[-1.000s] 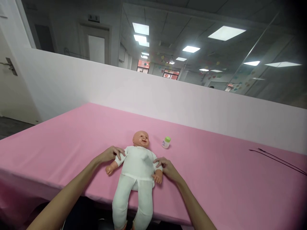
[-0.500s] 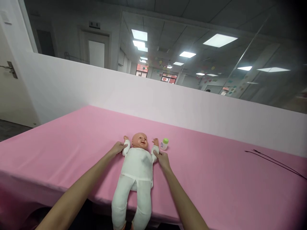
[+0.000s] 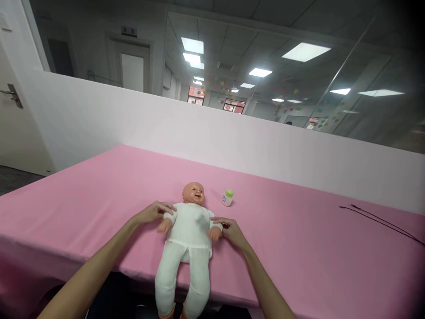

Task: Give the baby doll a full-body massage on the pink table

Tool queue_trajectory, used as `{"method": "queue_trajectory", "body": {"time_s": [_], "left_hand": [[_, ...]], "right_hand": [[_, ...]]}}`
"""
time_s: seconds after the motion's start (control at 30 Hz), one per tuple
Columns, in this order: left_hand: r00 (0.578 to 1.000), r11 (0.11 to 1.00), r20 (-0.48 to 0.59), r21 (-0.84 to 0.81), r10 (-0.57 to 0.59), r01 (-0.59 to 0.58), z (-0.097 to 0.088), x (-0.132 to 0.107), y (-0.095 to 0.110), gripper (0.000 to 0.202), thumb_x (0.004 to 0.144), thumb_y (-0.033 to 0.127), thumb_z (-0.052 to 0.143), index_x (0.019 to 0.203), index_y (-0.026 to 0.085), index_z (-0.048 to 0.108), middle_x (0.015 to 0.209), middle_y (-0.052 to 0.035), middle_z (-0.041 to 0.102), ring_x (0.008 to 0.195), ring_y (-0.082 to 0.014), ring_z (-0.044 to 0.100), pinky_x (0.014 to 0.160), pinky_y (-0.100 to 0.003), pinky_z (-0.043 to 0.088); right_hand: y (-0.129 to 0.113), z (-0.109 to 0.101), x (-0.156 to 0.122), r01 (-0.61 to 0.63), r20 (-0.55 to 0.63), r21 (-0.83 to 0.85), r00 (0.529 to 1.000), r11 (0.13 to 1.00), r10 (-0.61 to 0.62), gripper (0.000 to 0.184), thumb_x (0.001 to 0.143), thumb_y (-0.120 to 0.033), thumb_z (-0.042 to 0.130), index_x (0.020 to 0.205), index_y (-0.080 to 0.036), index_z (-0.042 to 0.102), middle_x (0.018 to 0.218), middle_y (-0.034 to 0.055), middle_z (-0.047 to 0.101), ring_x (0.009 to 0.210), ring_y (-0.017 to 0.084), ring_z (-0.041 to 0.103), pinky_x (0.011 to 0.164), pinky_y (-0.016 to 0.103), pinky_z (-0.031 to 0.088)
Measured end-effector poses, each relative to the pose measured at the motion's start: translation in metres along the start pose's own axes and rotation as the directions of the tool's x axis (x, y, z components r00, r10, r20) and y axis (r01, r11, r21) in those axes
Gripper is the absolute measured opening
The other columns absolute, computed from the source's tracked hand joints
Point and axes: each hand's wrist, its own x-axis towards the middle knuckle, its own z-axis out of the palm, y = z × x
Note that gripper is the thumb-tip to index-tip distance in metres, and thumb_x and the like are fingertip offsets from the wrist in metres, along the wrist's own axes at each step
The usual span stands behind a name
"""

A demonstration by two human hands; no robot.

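A baby doll [image 3: 189, 226] in a white suit lies on its back on the pink cloth, its head toward the wall and its legs reaching over the near edge. Its arms now point down along its sides. At the doll's arm on the left side of the view, my left hand [image 3: 154, 212] has its fingers closed over the sleeve. My right hand [image 3: 235, 231] holds the other sleeve, with fingers on top and the thumb partly hidden. Right of the doll's head stands a small clear bottle [image 3: 227, 200] with a green cap.
The pink-covered table [image 3: 299, 248] runs along a white wall [image 3: 215, 137] with glass above it. Two thin black cords [image 3: 381, 219] lie at the right of the table. A door [image 3: 16, 128] with a metal handle stands at the far left.
Both doll arms have swung from raised beside the head down to its sides. My hands have moved with them, the right one slightly lower and farther right.
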Motion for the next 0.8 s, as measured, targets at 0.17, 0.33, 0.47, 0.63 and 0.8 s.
{"method": "queue_trajectory", "body": {"time_s": [0.17,0.33,0.47,0.63,0.8], "left_hand": [[0.999,0.999,-0.036,0.046,-0.015,0.017,0.0,-0.015,0.002,0.014,0.076,0.027,0.075,0.083,0.022,0.086,0.121,-0.0125,0.076,0.119,-0.0326,0.067,0.102,-0.042,0.051],[0.929,0.999,-0.368,-0.013,-0.042,0.04,0.011,0.0,0.017,0.032,0.08,0.047,0.079,0.085,0.015,0.079,0.09,-0.0103,0.076,0.087,-0.0273,0.068,0.078,-0.036,0.052],[0.862,0.993,-0.493,-0.083,-0.117,0.087,0.015,0.027,0.012,0.049,0.076,0.065,0.077,0.074,0.017,0.066,0.069,-0.0018,0.062,0.064,-0.0161,0.056,0.063,-0.029,0.041],[0.847,0.963,-0.459,-0.107,-0.268,0.247,0.013,0.05,-0.012,0.064,0.056,0.077,0.082,0.061,0.017,0.06,0.052,0.0013,0.051,0.048,-0.0122,0.044,0.052,-0.028,0.032],[0.869,0.966,-0.421,-0.116,-0.258,0.231,0.014,0.038,-0.01,0.065,0.062,0.078,0.079,0.072,0.015,0.066,0.064,-0.0041,0.063,0.056,-0.016,0.055,0.057,-0.029,0.038]], "right_hand": [[0.016,0.005,-0.01,0.018,-0.058,0.005,0.998,1.0,-0.018,0.014,0.07,-0.026,0.073,0.079,-0.023,0.082,0.113,0.009,0.081,0.115,0.032,0.071,0.108,0.047,0.049],[0.009,0.009,0.006,0.01,-0.218,0.04,0.976,0.999,-0.001,0.033,0.071,-0.038,0.083,0.099,-0.019,0.081,0.106,0.0095,0.08,0.1,0.031,0.072,0.09,0.041,0.055],[0.006,0.013,0.03,-0.014,-0.355,0.064,0.934,0.998,0.035,0.05,0.067,-0.058,0.085,0.092,-0.016,0.076,0.088,0.0068,0.077,0.081,0.025,0.068,0.073,0.034,0.052],[0.018,0.015,0.045,-0.13,-0.363,0.074,0.92,0.989,0.148,0.052,0.062,-0.063,0.086,0.075,-0.015,0.073,0.059,0.0021,0.065,0.054,0.017,0.054,0.052,0.029,0.04],[0.01,0.011,0.029,-0.111,-0.29,0.115,0.947,0.987,0.14,0.052,0.068,-0.061,0.087,0.089,-0.014,0.078,0.075,0.0076,0.076,0.063,0.02,0.064,0.06,0.032,0.05]]}}
